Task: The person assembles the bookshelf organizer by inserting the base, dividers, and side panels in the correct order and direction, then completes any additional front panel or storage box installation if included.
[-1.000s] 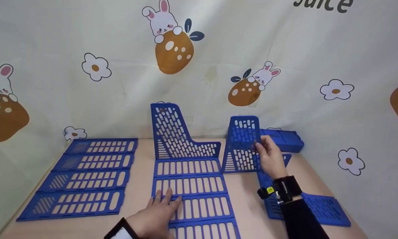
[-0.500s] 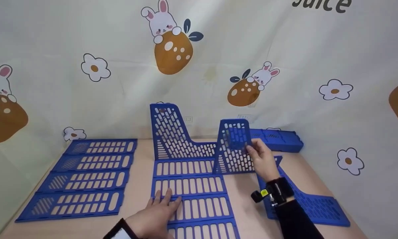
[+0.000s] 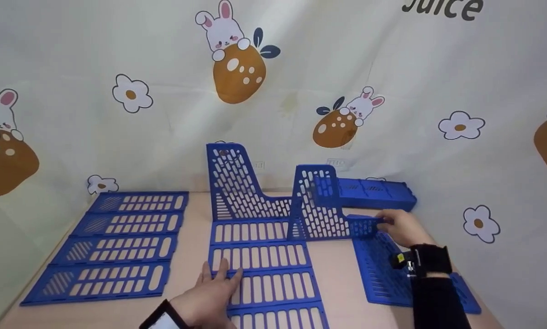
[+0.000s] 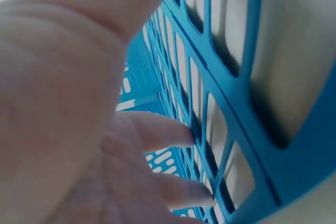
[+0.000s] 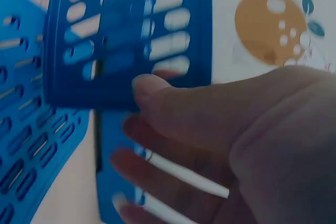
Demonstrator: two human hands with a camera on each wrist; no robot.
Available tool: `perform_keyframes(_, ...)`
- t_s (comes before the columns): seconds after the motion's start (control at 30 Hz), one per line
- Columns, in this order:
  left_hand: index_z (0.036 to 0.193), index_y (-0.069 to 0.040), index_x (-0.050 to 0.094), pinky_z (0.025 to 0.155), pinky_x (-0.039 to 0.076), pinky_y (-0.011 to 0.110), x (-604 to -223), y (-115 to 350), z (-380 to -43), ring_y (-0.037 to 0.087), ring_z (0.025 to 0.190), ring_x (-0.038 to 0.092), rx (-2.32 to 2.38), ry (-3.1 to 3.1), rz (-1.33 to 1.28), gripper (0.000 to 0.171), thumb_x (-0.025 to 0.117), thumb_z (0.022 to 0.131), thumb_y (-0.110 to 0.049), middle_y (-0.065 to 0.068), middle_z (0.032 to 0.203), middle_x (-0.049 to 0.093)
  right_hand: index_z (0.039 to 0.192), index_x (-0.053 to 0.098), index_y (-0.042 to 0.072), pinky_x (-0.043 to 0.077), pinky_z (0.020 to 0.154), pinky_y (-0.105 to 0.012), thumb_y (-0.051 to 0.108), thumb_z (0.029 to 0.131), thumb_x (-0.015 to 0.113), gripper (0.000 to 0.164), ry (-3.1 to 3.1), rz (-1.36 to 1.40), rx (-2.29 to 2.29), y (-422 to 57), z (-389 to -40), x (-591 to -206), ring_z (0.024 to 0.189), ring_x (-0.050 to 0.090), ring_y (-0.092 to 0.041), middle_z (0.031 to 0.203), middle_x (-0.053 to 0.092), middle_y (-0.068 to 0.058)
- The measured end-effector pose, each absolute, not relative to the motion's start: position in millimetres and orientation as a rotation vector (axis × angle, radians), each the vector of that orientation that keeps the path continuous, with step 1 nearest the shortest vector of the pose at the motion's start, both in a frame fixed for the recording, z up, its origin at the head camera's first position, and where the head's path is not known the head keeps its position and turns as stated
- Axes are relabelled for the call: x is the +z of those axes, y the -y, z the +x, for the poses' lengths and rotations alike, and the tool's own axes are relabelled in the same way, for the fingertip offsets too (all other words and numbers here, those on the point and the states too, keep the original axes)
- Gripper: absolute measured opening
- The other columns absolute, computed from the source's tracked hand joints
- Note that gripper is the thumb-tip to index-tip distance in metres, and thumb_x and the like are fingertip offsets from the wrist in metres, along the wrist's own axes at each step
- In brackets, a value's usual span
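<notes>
My left hand [image 3: 207, 292] rests with spread fingers on a flat blue slatted strip [image 3: 266, 269] of joined plastic sections. In the left wrist view its fingertips touch the slats. At the strip's far end stands a perforated blue magazine-file side panel [image 3: 234, 183], upright. A second side panel [image 3: 319, 219] stands upright in front of it, overlapping the strip's right edge from this view. My right hand [image 3: 406, 226] pinches this second panel's low end. The right wrist view has the thumb [image 5: 173, 95] on the panel's near face; the other fingers are behind it, partly hidden.
A slatted blue panel [image 3: 113, 235] of several joined sections lies flat on the left. More side panels [image 3: 378, 278] lie flat at the right, partly under my right arm. A long blue folded piece [image 3: 378, 194] lies at the back right, before the printed curtain [image 3: 282, 68].
The second side panel has moved left toward the slatted strip. My right hand has slid from its tall part down to its low end. My left hand has hardly moved.
</notes>
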State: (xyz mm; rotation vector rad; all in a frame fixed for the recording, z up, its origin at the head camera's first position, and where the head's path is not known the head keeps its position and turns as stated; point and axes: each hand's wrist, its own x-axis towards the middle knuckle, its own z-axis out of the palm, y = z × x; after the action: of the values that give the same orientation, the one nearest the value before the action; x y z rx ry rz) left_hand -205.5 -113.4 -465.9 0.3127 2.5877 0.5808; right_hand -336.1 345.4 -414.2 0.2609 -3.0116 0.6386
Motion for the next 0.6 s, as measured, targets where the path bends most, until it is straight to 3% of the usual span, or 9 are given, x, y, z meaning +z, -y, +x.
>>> perform_keyframes(0.17,0.157,-0.035,0.04,0.094,0.028,0.088,-465,111,-204,0.071,0.143,-0.002,0.581,-2.589,0.331,0.12,0.089,0.054,-0.072,0.02,0.169,0.017,0.111,0.074,0.013,0.056,0.076,-0.037,0.008,0.099,0.065,0.016,2.997,0.267,0.74,-348,-341,-422,0.09,0.069,-0.021,0.101,0.075,-0.005)
perform_keyframes(0.3,0.156,-0.038,0.04,0.092,0.028,0.088,-464,110,-205,0.071,0.143,-0.004,0.596,-2.576,0.3,0.119,0.088,0.052,-0.072,0.019,0.17,0.016,0.107,0.075,0.018,0.051,0.067,-0.032,0.013,0.098,0.068,0.013,2.954,0.365,0.721,-326,-344,-429,0.08,0.064,-0.018,0.092,0.072,0.0)
perform_keyframes(0.6,0.155,-0.041,0.041,0.089,0.03,0.088,-465,109,-207,0.07,0.144,-0.003,0.569,-2.561,0.258,0.116,0.088,0.052,-0.071,0.018,0.17,0.018,0.094,0.075,0.02,0.056,0.073,-0.032,0.002,0.093,0.07,0.019,2.779,0.516,0.873,-256,-344,-452,0.077,0.064,-0.009,0.087,0.073,0.004)
